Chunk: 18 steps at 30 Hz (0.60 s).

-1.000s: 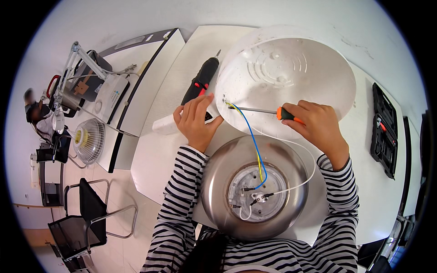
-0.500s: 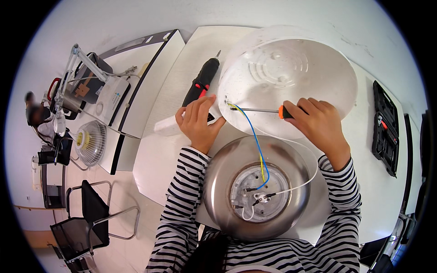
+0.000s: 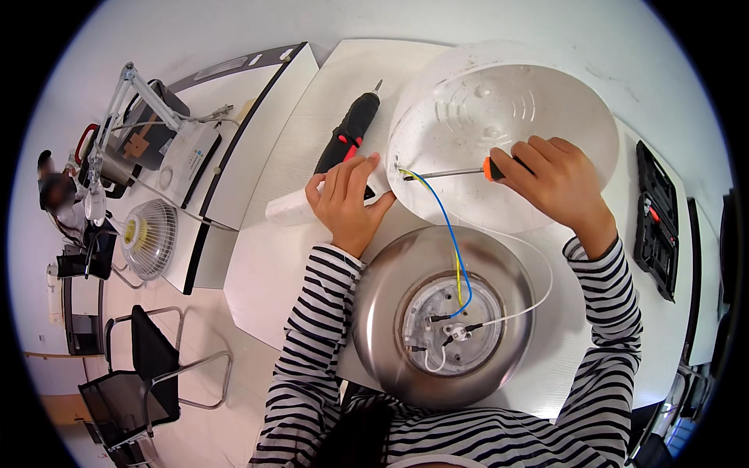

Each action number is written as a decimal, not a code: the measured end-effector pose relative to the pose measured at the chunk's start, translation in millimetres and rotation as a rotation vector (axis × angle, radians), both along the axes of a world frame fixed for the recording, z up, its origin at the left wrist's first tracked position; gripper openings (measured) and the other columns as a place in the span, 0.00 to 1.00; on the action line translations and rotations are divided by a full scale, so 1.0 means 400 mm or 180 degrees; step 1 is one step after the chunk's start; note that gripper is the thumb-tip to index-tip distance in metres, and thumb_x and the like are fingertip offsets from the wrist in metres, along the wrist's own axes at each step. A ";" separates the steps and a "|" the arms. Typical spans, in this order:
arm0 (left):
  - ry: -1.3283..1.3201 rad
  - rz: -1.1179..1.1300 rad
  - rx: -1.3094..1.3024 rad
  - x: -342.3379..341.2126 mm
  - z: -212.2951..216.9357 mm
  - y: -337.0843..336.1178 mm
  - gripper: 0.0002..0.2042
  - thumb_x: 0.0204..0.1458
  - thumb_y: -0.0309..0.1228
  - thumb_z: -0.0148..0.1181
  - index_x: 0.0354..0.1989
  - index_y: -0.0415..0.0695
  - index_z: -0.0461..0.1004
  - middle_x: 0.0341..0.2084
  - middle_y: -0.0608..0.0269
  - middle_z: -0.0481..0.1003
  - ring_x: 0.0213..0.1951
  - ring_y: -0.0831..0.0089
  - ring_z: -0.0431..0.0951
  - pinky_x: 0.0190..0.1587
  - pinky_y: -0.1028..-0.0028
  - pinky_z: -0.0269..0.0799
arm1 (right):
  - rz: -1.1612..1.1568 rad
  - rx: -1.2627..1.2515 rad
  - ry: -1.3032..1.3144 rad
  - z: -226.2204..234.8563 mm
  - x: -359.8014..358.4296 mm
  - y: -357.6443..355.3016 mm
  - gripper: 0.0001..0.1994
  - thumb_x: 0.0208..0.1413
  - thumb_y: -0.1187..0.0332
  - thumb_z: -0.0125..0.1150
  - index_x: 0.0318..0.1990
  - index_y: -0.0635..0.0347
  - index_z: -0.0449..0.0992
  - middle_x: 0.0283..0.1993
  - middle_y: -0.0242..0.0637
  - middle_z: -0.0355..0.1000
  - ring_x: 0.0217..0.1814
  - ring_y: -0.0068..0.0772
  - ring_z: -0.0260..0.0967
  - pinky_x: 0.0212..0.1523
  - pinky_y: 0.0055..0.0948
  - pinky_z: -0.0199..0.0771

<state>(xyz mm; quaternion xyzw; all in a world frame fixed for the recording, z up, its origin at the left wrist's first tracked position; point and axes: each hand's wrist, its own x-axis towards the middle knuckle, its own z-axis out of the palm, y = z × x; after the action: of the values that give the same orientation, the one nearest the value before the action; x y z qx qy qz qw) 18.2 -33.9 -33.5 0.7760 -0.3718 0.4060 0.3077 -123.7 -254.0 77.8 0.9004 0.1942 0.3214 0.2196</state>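
Note:
My right hand [image 3: 550, 187] grips a screwdriver [image 3: 449, 173] with an orange and black handle. Its thin blade points left into a white round plastic housing [image 3: 538, 164], the tip at the inner wall beside the wire ends. My left hand [image 3: 347, 201] is closed around the housing's white handle [image 3: 292, 207], fingers on top and thumb on the near side. A blue wire [image 3: 445, 204], a yellow-green wire [image 3: 459, 277] and a white wire [image 3: 550, 269] run from the housing to a metal pot [image 3: 374, 312], which lies base up nearest me, with terminals on its base.
A black and red power screwdriver [image 3: 349, 132] lies beyond my left hand. On the right is an open black tool case [image 3: 655, 222]. A side table at left holds a magnifier lamp [image 3: 152, 101] and a wire-caged fan-like item [image 3: 148, 238]. Chairs [image 3: 156, 351] stand below it; another person is at far left.
My right hand and the screwdriver have shifted slightly right and up, and the handle is tilted a little more. The housing appears slightly farther right, with my left hand still on its handle.

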 end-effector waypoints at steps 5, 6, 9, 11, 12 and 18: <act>0.0027 -0.0009 -0.0024 -0.001 0.003 0.002 0.22 0.33 0.42 0.67 0.40 0.52 0.72 0.34 0.75 0.72 0.36 0.79 0.69 0.47 0.71 0.51 | -0.0037 0.0187 0.0372 0.015 0.005 -0.001 0.13 0.40 0.65 0.63 0.36 0.54 0.73 0.24 0.26 0.65 0.23 0.25 0.63 0.22 0.25 0.63; 0.0030 -0.0018 -0.0035 0.000 0.003 0.003 0.22 0.33 0.42 0.68 0.40 0.52 0.73 0.34 0.76 0.73 0.36 0.79 0.69 0.47 0.71 0.51 | -0.0065 0.0361 0.0515 0.014 0.005 -0.002 0.12 0.41 0.64 0.63 0.36 0.54 0.73 0.23 0.27 0.65 0.24 0.26 0.64 0.22 0.25 0.64; 0.0009 -0.0014 -0.0030 0.003 0.003 0.003 0.22 0.33 0.43 0.68 0.39 0.52 0.73 0.34 0.76 0.73 0.36 0.79 0.69 0.46 0.71 0.51 | -0.0246 0.1202 0.1206 -0.008 0.005 -0.027 0.11 0.46 0.60 0.59 0.35 0.53 0.73 0.24 0.30 0.68 0.25 0.30 0.66 0.23 0.28 0.64; 0.0005 -0.0011 -0.0025 0.003 0.003 -0.002 0.22 0.33 0.43 0.68 0.39 0.52 0.73 0.34 0.76 0.73 0.36 0.79 0.70 0.46 0.71 0.51 | -0.0278 0.1788 0.1562 -0.036 0.001 -0.044 0.11 0.48 0.58 0.57 0.35 0.53 0.73 0.24 0.32 0.69 0.26 0.32 0.66 0.23 0.30 0.64; 0.0013 -0.0017 -0.0029 0.003 0.002 -0.004 0.22 0.33 0.43 0.68 0.39 0.52 0.73 0.33 0.76 0.73 0.36 0.80 0.70 0.46 0.71 0.52 | -0.0234 0.2037 0.1647 -0.049 -0.001 -0.050 0.12 0.49 0.57 0.57 0.36 0.53 0.74 0.25 0.32 0.70 0.26 0.33 0.67 0.24 0.31 0.65; 0.0026 0.0026 0.0038 0.002 0.003 0.005 0.21 0.32 0.41 0.68 0.37 0.50 0.72 0.35 0.72 0.74 0.39 0.77 0.71 0.47 0.70 0.52 | -0.0410 0.1025 0.1037 -0.046 -0.016 -0.011 0.12 0.49 0.57 0.57 0.36 0.53 0.73 0.21 0.30 0.65 0.23 0.28 0.65 0.22 0.27 0.64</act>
<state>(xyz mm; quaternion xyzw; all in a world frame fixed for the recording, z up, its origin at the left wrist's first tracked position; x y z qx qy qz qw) 18.9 -32.1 -32.5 0.7810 -0.3698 0.4019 0.3029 -130.2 -258.3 59.6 0.9743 0.1155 0.1840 0.0588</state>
